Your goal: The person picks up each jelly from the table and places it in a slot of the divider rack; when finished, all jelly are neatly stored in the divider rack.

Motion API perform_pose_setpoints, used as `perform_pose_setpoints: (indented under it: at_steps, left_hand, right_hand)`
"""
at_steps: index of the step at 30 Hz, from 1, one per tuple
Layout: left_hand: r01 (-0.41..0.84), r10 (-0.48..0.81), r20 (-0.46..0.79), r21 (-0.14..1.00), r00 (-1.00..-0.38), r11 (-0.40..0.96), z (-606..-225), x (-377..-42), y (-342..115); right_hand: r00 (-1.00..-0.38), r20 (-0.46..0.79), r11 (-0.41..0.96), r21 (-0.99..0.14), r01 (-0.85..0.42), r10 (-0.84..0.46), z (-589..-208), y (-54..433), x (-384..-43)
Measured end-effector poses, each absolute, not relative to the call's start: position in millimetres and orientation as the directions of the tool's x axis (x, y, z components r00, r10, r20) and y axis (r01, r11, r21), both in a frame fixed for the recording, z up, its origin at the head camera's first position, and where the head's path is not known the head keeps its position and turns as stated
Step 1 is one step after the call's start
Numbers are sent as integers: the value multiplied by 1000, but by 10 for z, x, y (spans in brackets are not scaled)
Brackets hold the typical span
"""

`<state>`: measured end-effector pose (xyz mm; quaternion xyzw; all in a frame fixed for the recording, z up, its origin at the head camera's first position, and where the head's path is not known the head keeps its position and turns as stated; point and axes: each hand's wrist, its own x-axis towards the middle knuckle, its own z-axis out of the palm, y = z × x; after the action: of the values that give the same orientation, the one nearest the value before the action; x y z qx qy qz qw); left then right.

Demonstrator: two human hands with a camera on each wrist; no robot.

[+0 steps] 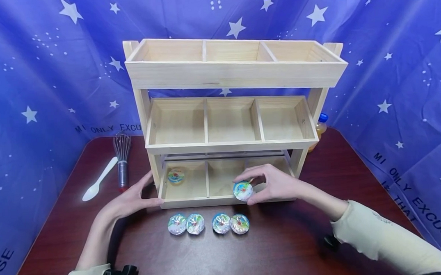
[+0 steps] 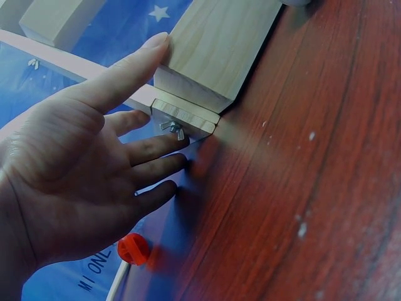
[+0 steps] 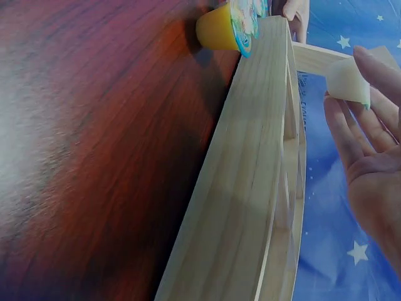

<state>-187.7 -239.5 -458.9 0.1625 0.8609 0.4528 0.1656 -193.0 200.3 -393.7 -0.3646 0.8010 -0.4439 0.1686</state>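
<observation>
My right hand [image 1: 272,182] pinches a jelly cup [image 1: 243,191] between thumb and fingertips, over the front of the shelf's bottom tier [image 1: 194,203]. In the right wrist view this cup [image 3: 346,81] is whitish and tilted, its printed lid turned down and away. My left hand [image 2: 94,150] is spread at the left end of that tier, its thumb against the front corner and its fingers beside the wing nut [image 2: 175,130]. Another jelly cup [image 1: 176,176] lies in the bottom left compartment. Two pairs of jelly cups, one pair on the left [image 1: 186,224] and one on the right [image 1: 230,223], stand in front of the shelf.
The wooden shelf [image 1: 236,75] has three tiers, each split into three compartments. Left of it lie a whisk [image 1: 122,158] and a white spoon [image 1: 100,179]. An orange bottle [image 1: 320,127] stands behind its right side. A blue star-printed cloth [image 1: 48,79] surrounds the table.
</observation>
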Motion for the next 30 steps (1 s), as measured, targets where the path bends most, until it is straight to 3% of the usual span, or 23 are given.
perform_pose_setpoints:
  at_steps: [13, 30]
  left_hand:
    - [111, 421, -159, 828, -893, 549, -4578, -1888, -2403]
    - [110, 423, -163, 828, -891, 550, -4586, -1908, -2384]
  right_hand:
    - [-669, 19, 353, -838, -416, -743, -3991, 1525, -2168]
    - [-674, -97, 469, -789, -397, -732, -4102, 909, -2453]
